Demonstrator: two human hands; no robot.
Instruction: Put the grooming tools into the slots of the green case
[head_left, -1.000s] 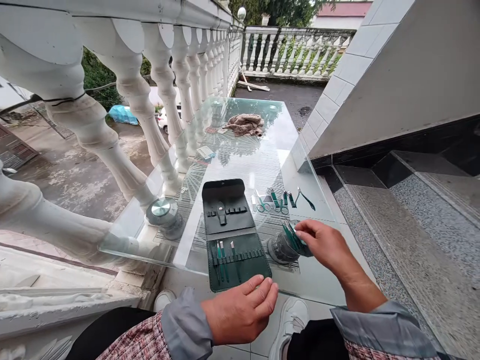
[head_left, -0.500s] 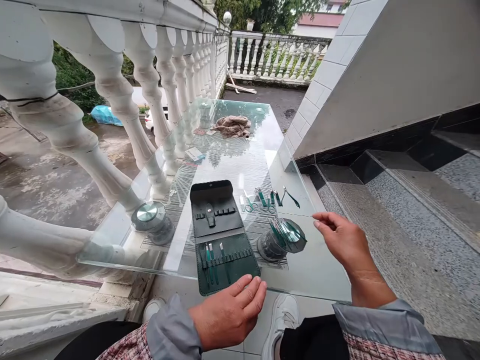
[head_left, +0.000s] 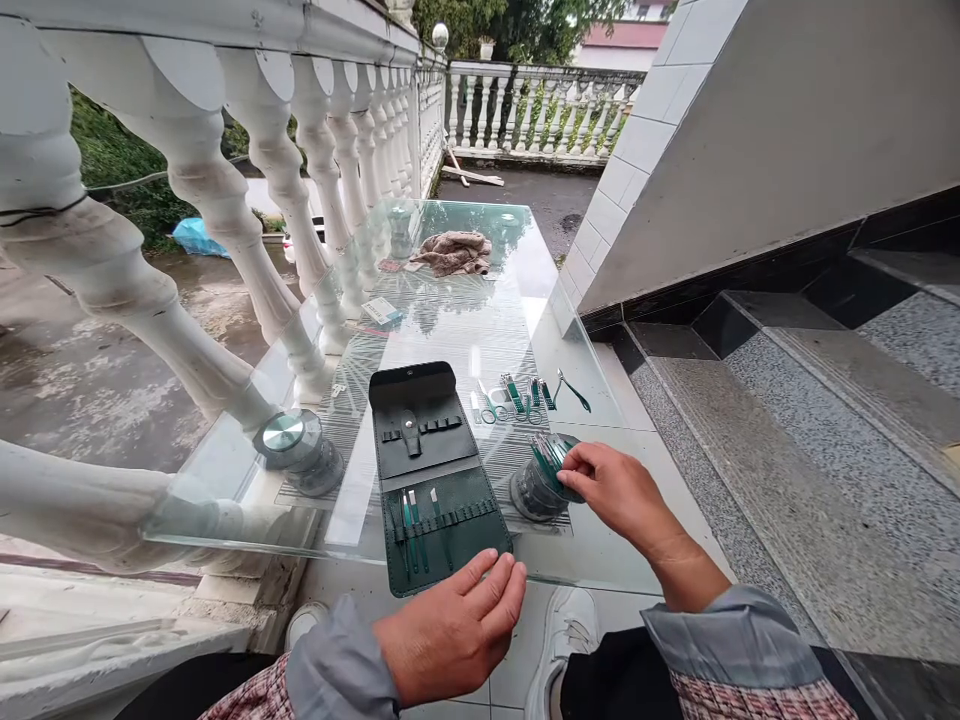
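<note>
Here, right hand at slim metal tools, left hand by stitched case, grips unclear

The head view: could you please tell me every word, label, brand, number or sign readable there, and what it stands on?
No text can be read.
White-and-blue rectangular card or packet on the clear glass table: apparent print, too small and blurred.
Dark green leather case: no lettering visible.
Slim green metal tools at the right hand: too small to tell.
</note>
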